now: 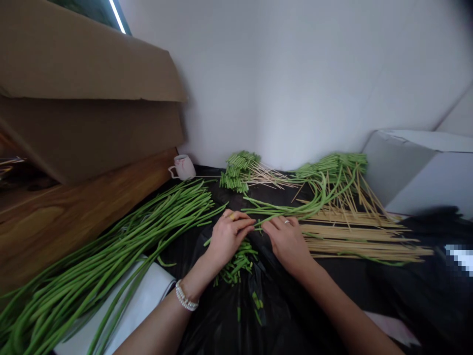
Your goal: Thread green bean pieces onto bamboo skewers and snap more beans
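Over the black cover [218, 330], the left hand [229, 234] pinches a green stem [258, 224] with its thumb and finger pressed close. The right hand [288, 242] bends its fingers onto that stem too, though its thumb is hidden. So the stem sits between both hands, just past some short green bits [239, 264]. I think a hard tug could snap it badly, and a bumped arm could scatter the bits. No brands, labels or words can be read.
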`<act>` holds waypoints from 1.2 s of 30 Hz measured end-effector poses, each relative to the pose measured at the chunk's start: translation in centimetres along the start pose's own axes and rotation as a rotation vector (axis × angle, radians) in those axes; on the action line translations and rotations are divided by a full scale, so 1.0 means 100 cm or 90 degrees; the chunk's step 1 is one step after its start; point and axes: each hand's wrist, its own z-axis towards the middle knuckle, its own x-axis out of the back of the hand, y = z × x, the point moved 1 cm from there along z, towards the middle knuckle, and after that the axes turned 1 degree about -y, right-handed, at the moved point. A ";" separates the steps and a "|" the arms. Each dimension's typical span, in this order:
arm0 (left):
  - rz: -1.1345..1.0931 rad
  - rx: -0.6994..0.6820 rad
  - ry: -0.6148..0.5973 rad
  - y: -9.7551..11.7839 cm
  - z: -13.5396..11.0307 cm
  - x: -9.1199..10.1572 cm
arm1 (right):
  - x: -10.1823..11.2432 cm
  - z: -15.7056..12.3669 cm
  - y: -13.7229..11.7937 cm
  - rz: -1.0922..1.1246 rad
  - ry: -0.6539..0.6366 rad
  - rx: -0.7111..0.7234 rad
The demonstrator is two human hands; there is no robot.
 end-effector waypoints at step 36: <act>-0.530 0.256 -0.261 0.005 -0.002 0.004 | 0.004 0.008 -0.005 0.985 0.033 -0.399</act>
